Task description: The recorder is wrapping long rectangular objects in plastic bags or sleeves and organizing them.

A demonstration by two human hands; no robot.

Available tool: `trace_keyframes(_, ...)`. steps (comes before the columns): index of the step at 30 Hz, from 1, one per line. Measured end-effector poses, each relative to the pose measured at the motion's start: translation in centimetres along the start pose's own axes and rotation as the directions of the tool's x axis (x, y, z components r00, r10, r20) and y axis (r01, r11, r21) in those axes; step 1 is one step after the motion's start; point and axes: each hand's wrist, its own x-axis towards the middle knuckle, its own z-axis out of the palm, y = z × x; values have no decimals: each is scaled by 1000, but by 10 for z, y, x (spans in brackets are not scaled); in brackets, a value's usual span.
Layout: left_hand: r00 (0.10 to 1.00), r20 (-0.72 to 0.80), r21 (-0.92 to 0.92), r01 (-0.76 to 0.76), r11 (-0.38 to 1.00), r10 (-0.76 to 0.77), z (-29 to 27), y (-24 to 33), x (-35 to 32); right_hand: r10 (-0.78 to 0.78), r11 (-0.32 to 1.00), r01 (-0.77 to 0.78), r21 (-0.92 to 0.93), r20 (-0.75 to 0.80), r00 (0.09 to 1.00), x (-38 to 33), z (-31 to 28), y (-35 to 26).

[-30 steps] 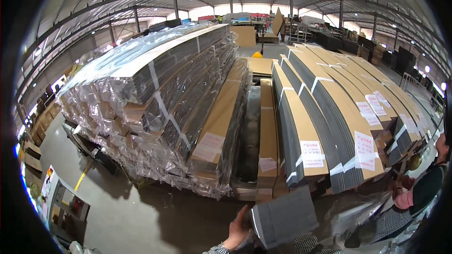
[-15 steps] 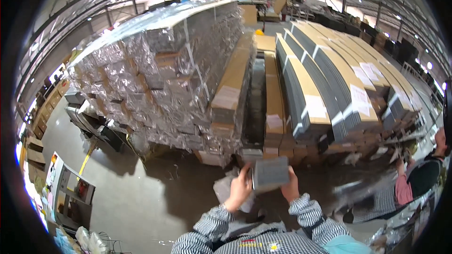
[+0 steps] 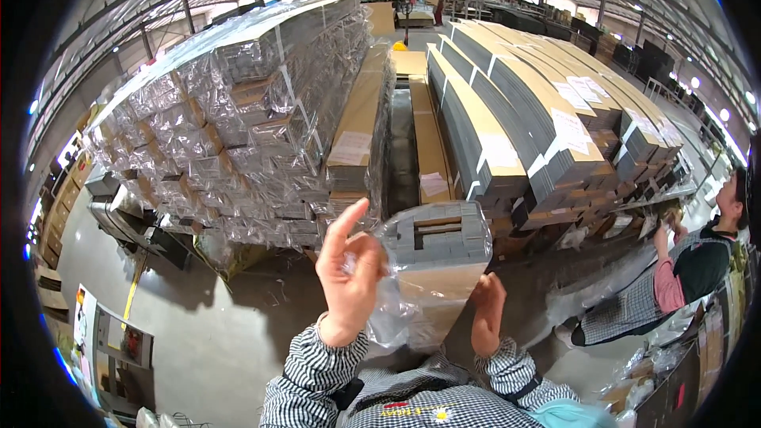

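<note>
In front of my body stands a bundle of grey flat strips (image 3: 444, 239) with a rectangular gap in its top, wrapped in clear plastic film (image 3: 392, 309). A brown cardboard side (image 3: 441, 281) shows through the film. Left of the bundle, my left hand (image 3: 347, 285) is raised and open, its index finger stretched upward and another digit bent toward the film. Film shows beside these fingers; whether they grip it I cannot tell. Close to the bundle's right side, my right hand (image 3: 487, 313) is open, fingers extended, holding nothing visible. The bundle's lower end is hidden.
Ahead on the left rises a large plastic-wrapped stack (image 3: 214, 127). Strapped stacks of long grey strips with brown cardboard tops (image 3: 483, 127) stand ahead on the right. A person (image 3: 690, 269) works at the right beside loose film. A grey machine (image 3: 119, 349) stands lower left.
Both hands held a grey block between them; now they are apart from it, the left raised higher. The film-wrapped bundle's top shows clearly. The surroundings have shifted left in view.
</note>
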Motion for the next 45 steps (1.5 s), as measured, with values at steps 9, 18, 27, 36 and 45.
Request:
trace_keyframes(9,855,277,578,216,787,-438,-35,-132,-92,606,768,-614,-183,-101,789,-34,-43,41)
trace_keyframes(18,830,289,181,441,879,-476,-28,-106,-96,525,782,-471,-409,23,851,-32,-45,74)
trace_keyframes(27,900,318,-842,123,525,299,-14,82,26,592,780,-571,-257,601,537,-106,-31,176)
trace_keyframes(36,996,10,-75,84,994,-84,-97,34,71,467,857,-417,-303,113,877,31,36,155)
trace_keyframes(45,855,-184,353,518,779,-485,-174,-136,14,323,942,-299,-156,169,931,492,104,163)
